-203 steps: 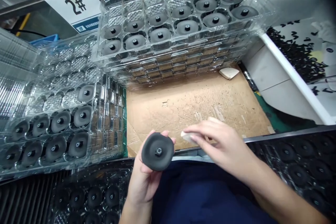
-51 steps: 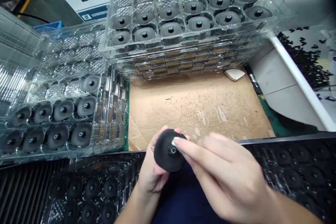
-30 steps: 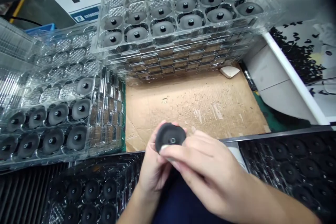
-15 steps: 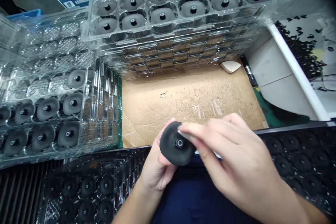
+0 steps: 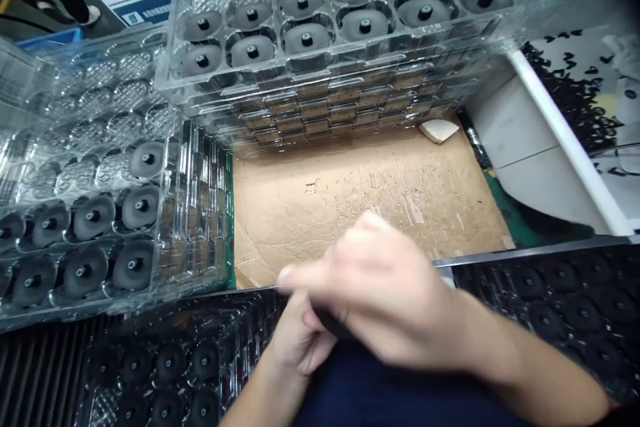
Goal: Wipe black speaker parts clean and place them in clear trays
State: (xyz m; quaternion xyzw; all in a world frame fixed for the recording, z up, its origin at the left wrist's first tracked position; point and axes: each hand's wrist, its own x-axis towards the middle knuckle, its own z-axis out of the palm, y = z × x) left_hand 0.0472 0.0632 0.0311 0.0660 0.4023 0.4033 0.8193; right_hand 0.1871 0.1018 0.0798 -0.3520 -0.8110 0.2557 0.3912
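My left hand (image 5: 303, 340) is closed around a round black rubber-like part with a short central stem. Only a dark sliver of this black part (image 5: 334, 324) shows; the rest is behind my right hand (image 5: 380, 287). Smeared by motion, my right hand lies across the part with its fingers curled in. What the right fingers hold, if anything, is hidden. Both hands are close together at the front edge of a brown cardboard sheet (image 5: 320, 213).
Stacked clear plastic trays (image 5: 320, 73) stand at the back, and another stack (image 5: 170, 240) at the left; both hold similar black parts. Black trays (image 5: 575, 300) lie at front right and front left. A pale wedge (image 5: 439, 130) rests on the cardboard, near a white-edged bin (image 5: 570, 140).
My right hand has swept left over the black part, which faced upward in plain view before and is now mostly covered. The left hand keeps its hold in nearly the same place.
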